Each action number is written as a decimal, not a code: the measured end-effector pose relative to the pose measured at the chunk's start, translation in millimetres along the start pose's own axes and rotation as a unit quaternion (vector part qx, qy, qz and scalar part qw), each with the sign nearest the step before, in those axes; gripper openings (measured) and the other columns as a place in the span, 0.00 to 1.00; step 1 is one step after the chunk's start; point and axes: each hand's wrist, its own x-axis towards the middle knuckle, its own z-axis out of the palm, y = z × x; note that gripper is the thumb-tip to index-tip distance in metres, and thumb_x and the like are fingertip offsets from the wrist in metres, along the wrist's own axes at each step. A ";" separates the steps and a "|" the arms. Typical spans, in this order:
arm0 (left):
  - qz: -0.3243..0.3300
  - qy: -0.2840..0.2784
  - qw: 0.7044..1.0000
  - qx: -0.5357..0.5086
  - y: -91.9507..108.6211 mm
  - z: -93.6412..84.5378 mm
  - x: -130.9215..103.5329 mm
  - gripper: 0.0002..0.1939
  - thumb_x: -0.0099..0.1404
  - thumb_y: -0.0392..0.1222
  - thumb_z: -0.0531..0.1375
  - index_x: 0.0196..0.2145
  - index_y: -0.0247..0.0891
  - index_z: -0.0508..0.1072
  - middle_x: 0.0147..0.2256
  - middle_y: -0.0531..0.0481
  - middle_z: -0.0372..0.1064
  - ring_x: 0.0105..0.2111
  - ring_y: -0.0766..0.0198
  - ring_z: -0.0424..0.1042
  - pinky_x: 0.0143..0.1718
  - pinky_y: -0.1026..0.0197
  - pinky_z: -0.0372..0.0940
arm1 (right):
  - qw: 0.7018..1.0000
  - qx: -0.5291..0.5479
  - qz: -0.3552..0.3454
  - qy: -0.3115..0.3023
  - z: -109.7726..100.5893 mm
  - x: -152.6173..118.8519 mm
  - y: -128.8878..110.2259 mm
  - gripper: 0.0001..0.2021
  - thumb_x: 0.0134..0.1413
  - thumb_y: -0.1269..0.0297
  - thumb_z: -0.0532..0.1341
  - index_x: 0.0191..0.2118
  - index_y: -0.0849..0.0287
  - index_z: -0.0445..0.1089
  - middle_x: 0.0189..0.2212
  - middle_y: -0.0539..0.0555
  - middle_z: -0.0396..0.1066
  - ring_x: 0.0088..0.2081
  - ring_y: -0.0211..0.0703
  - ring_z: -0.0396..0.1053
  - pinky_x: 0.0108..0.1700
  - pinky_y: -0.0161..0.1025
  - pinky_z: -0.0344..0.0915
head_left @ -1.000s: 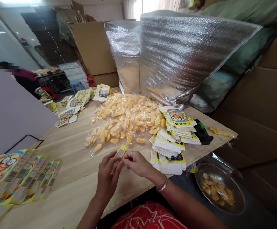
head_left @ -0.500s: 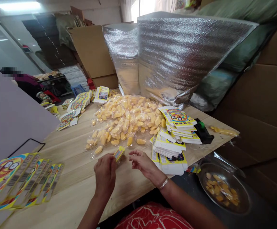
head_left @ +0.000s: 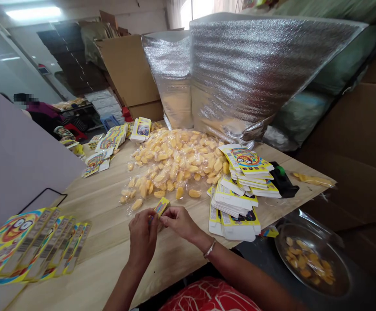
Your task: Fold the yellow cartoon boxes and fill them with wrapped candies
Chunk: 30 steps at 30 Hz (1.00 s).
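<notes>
Near the table's front edge, my left hand (head_left: 143, 233) is closed round a small yellow box (head_left: 161, 206), which sticks up past its fingertips. My right hand (head_left: 179, 222) pinches at the box's lower right side, its fingers pressed together. Just beyond the hands lies a big heap of yellow pieces in clear wrappers (head_left: 178, 160). To the right of the heap are stacks of flat printed cartons (head_left: 236, 201). A row of yellow printed boxes (head_left: 22, 242) stands at the left front.
Silver foil bags (head_left: 240, 73) stand behind the heap. A black tape dispenser (head_left: 283, 181) sits at right. Below the wooden table (head_left: 110, 268) is a metal bowl (head_left: 311, 259) of yellow pieces. More cartons (head_left: 110, 140) lie at back left; a person (head_left: 43, 114) is beyond.
My right hand has moved left and its fingers have closed onto the small box. My left hand keeps its hold. The whole view has shifted slightly.
</notes>
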 end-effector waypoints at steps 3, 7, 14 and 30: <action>-0.037 -0.016 0.999 -0.032 -1.3 0.5 4.7 0.11 0.66 0.49 0.53 0.34 0.40 0.68 0.28 0.51 0.71 0.28 0.60 0.71 0.30 0.60 0.63 | 0.998 -0.049 -0.025 0.016 2.5 4.1 0.7 0.06 0.50 0.66 0.62 0.26 0.63 0.69 0.21 0.46 0.66 0.24 0.32 0.60 0.27 0.31 0.56; -0.109 -0.037 0.983 -0.145 -6.2 2.7 22.5 0.19 0.63 0.50 0.57 0.48 0.39 0.62 0.31 0.53 0.72 0.30 0.62 0.73 0.30 0.63 0.65 | 0.993 -0.102 -0.035 0.042 4.5 15.8 -0.3 0.05 0.51 0.68 0.61 0.26 0.62 0.69 0.22 0.47 0.68 0.25 0.34 0.63 0.28 0.31 0.58; -0.179 -0.057 0.948 -0.258 -10.6 10.1 44.5 0.19 0.59 0.52 0.58 0.43 0.36 0.66 0.26 0.55 0.68 0.26 0.64 0.70 0.28 0.63 0.64 | 0.987 -0.096 0.020 0.124 1.3 36.0 24.5 0.19 0.40 0.60 0.70 0.21 0.59 0.57 0.19 0.42 0.58 0.22 0.31 0.55 0.25 0.31 0.52; -0.428 0.140 0.892 0.036 -120.4 -25.6 -50.2 0.47 0.47 0.65 0.57 0.52 0.19 0.64 0.33 0.36 0.71 0.36 0.40 0.72 0.38 0.38 0.67 | 0.799 -0.581 0.013 0.152 -38.0 52.7 45.6 0.17 0.53 0.58 0.62 0.47 0.60 0.68 0.48 0.64 0.63 0.48 0.54 0.62 0.47 0.46 0.63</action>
